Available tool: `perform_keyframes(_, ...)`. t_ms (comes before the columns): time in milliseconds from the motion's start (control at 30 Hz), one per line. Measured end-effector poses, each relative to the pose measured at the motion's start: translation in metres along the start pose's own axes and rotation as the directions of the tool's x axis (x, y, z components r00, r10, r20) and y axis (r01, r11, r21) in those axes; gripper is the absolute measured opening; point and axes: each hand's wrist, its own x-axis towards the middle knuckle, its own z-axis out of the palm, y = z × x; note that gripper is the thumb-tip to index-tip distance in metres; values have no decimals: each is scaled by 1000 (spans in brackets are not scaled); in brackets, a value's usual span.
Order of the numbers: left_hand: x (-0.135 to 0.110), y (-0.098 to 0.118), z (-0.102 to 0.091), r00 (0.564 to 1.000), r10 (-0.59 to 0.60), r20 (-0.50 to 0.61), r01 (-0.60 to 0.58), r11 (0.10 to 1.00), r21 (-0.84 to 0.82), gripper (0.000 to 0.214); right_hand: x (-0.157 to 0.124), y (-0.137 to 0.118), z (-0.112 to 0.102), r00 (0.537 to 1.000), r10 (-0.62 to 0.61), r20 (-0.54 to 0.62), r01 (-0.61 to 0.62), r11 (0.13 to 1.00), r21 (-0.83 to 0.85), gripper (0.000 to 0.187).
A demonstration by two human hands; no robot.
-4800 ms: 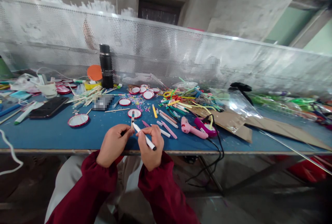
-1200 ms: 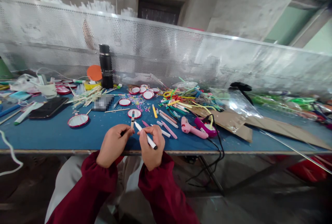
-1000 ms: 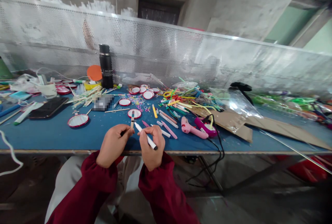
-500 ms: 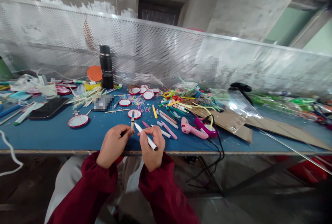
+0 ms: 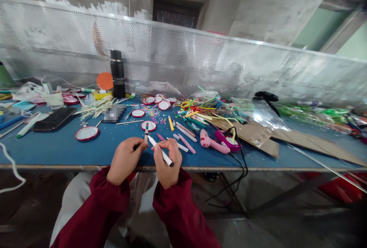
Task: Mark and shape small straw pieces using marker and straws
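Near the front edge of the blue table (image 5: pixel 109 152), my left hand (image 5: pixel 127 159) pinches the lower end of a craft stick (image 5: pixel 146 132). Dark and blue-green bands cross the stick's upper part, which stands up from my fingertips. My right hand (image 5: pixel 168 162) grips a white marker (image 5: pixel 167 159) like a pen. Its tip points up and left, close beside the stick; whether it touches cannot be made out. Just behind the stick lies a red-rimmed white lid (image 5: pixel 148 126). A pink marker (image 5: pixel 187 144) and several others lie right of my right hand.
A pink glue gun (image 5: pixel 213 143) with a black cord lies to the right, beside cardboard (image 5: pixel 258 137). Further left are another red-rimmed lid (image 5: pixel 86 133), a phone (image 5: pixel 54 119) and a pile of sticks (image 5: pixel 93 106). A black bottle (image 5: pixel 117 75) stands behind, before a perforated metal screen (image 5: pixel 183 56).
My right hand and the marker have shifted very slightly to the left. My left hand and the stick look almost the same.
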Motion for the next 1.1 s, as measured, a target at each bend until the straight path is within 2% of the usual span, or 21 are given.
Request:
perform_keyframes(567, 1, -3, -1, 999, 48, -19, -47, 998, 41, 30, -2, 1, 2, 999, -42, -9, 42, 999, -13, 13)
perform_keyframes(733, 1, -2, -2, 998, 39, -42, -38, 999, 13, 29, -3, 3, 2, 998, -28, -56, 28, 1000, -9, 13)
perform_keyframes(933, 0, -2, -2, 998, 38, -50, -38, 999, 4, 28, -3, 2, 3, 998, -51, -22, 51, 999, -3, 13)
perform_keyframes(1100, 0, -2, -3, 998, 45, -55, -45, 999, 1, 29, -3, 4, 3, 998, -40, -41, 40, 999, -2, 14)
